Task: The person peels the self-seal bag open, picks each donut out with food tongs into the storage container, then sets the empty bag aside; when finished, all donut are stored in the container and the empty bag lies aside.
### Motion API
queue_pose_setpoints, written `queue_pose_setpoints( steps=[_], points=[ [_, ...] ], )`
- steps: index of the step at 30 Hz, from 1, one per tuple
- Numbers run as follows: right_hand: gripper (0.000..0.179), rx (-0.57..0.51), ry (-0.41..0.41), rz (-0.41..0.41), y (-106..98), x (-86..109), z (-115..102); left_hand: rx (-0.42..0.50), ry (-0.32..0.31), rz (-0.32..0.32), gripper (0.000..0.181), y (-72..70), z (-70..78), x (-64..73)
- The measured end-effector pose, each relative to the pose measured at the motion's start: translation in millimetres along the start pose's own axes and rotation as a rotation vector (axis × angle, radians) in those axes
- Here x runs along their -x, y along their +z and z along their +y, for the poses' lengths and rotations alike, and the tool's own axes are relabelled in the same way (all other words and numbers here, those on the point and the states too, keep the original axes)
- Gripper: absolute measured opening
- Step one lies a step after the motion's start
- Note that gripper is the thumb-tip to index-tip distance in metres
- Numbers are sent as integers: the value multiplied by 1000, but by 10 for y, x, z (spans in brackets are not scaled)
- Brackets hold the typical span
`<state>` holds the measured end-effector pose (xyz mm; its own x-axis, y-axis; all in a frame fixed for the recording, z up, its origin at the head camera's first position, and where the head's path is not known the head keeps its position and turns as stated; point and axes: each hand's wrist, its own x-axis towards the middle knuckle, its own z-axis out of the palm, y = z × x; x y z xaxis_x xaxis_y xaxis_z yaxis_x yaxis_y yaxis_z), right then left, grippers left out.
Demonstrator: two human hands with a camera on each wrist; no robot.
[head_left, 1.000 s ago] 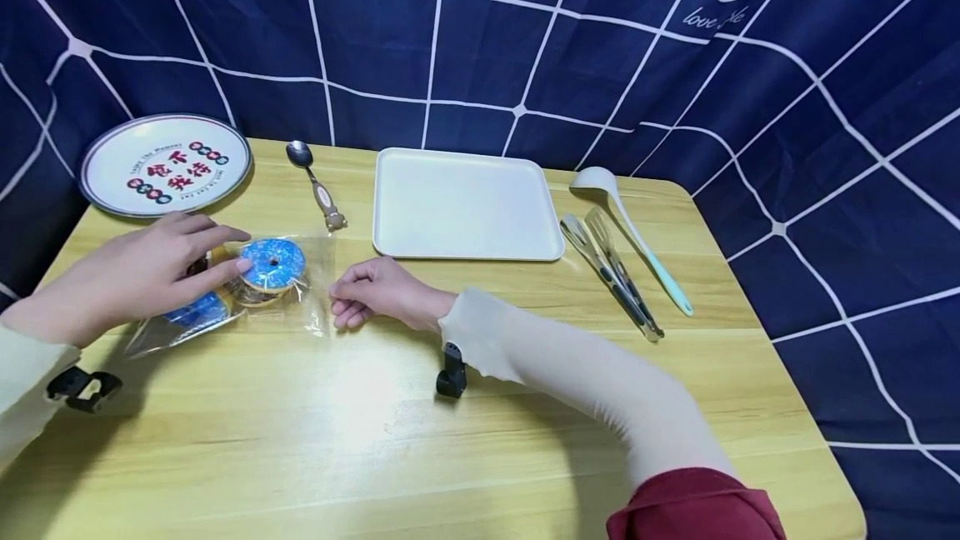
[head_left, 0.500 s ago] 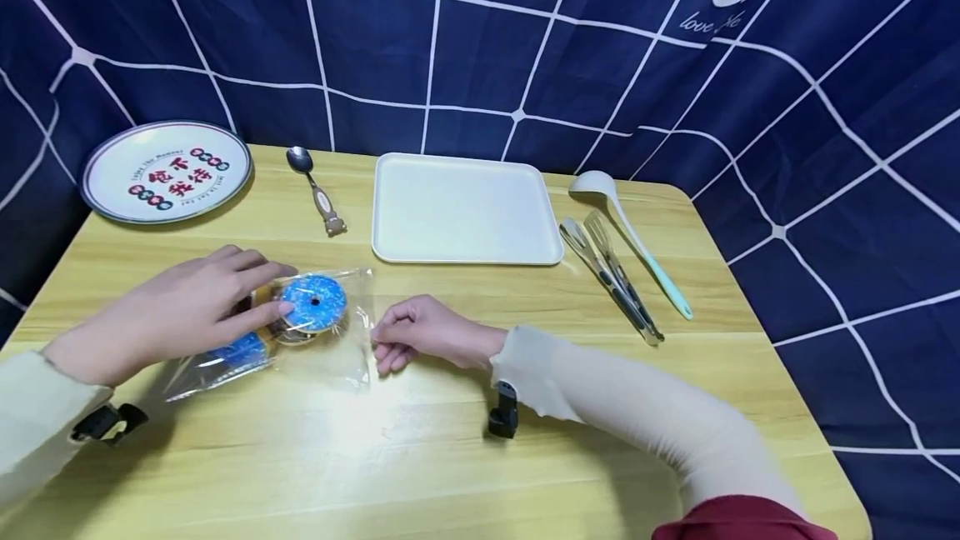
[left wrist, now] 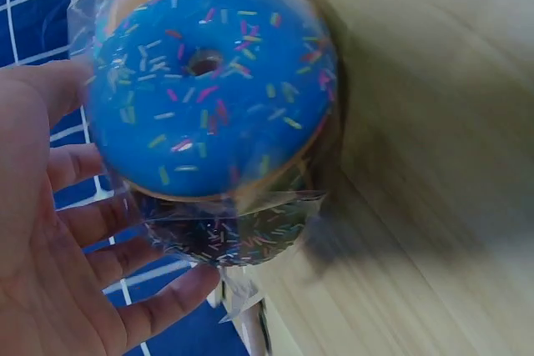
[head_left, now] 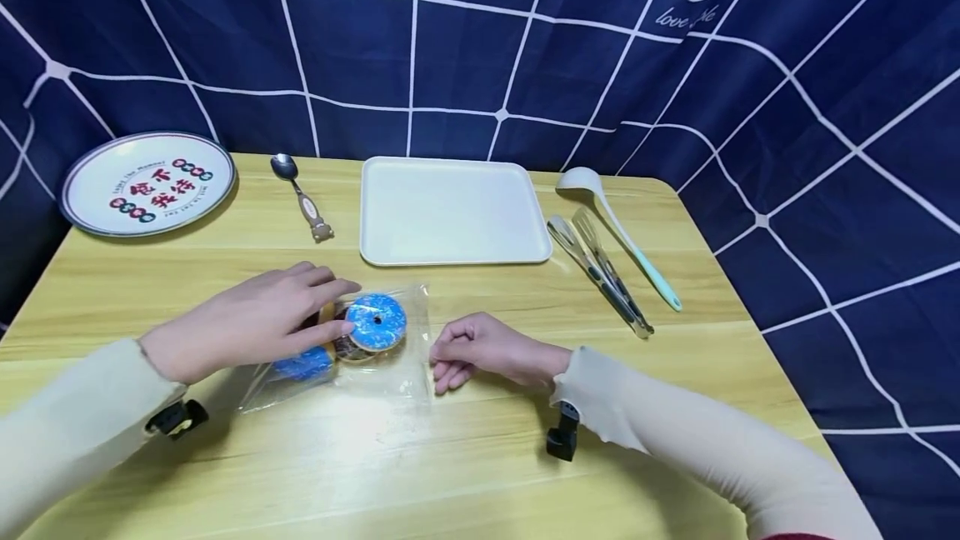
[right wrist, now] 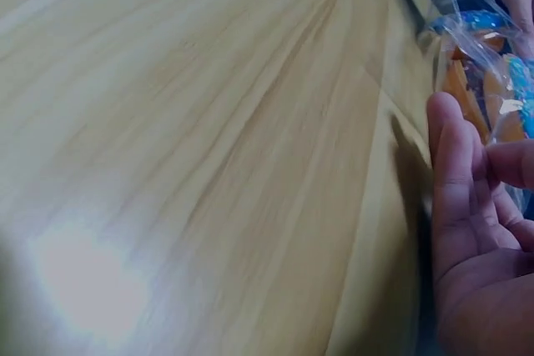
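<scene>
A clear plastic bag (head_left: 408, 369) of toy-like donuts lies between both hands at the middle left of the table. My left hand (head_left: 251, 319) grips the bag from its left side, thumb and fingers round the donuts. One blue sprinkled donut (left wrist: 242, 114) fills the left wrist view, with a dark sprinkled donut (left wrist: 217, 235) stacked against it. Part of another blue donut (head_left: 303, 363) shows under the left hand. At the bag's right edge, my right hand (head_left: 487, 348) pinches the plastic between thumb and curled fingers. In the right wrist view the bag stretches away beyond the fingers (right wrist: 455, 164).
A white tray (head_left: 453, 211) stands at the back of the wooden table. To its left are a spoon (head_left: 303, 198) and an oval plate (head_left: 150, 182) with red lettering. Tongs (head_left: 600, 273) and a ladle (head_left: 622, 236) lie to its right. A dark blue curtain hangs behind.
Both hands have moved right and nearer the person, carrying the bag of donuts between them. Their hold on it looks the same. The head view has shifted slightly.
</scene>
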<state>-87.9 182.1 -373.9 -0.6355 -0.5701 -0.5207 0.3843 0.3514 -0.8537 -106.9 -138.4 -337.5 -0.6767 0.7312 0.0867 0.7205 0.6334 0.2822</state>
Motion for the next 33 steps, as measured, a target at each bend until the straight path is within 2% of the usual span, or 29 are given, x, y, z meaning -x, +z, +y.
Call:
queue_pose_setpoints(
  steps=[5, 9, 14, 19, 22, 25, 29, 33],
  points=[
    [20, -15, 31, 39, -163, 161, 57, 6, 66, -8, 48, 59, 89, -198],
    [20, -14, 39, 39, -270, 264, 113, 18, 95, -27, 47, 91, 153, -335],
    [20, 0, 60, 27, -340, 314, 124, 7, 115, -34, 45, 112, 174, -401],
    [22, 38, 87, 29, -443, 311, 70, -18, 99, -17, 47, 119, 154, -423],
    [22, 88, 78, 75, -541, 271, -2, -6, 61, -3, 49, 116, 129, -454],
    [20, 168, 17, 159, -645, 185, -89, 47, 2, -17, 49, 102, 76, -517],
    [16, 324, -131, 277, -741, 11, -185, 181, -61, -71, 42, 103, -22, -649],
    [14, 514, -251, 325, -768, -154, -248, 328, -83, -139, 40, 155, -77, -783]
  ],
)
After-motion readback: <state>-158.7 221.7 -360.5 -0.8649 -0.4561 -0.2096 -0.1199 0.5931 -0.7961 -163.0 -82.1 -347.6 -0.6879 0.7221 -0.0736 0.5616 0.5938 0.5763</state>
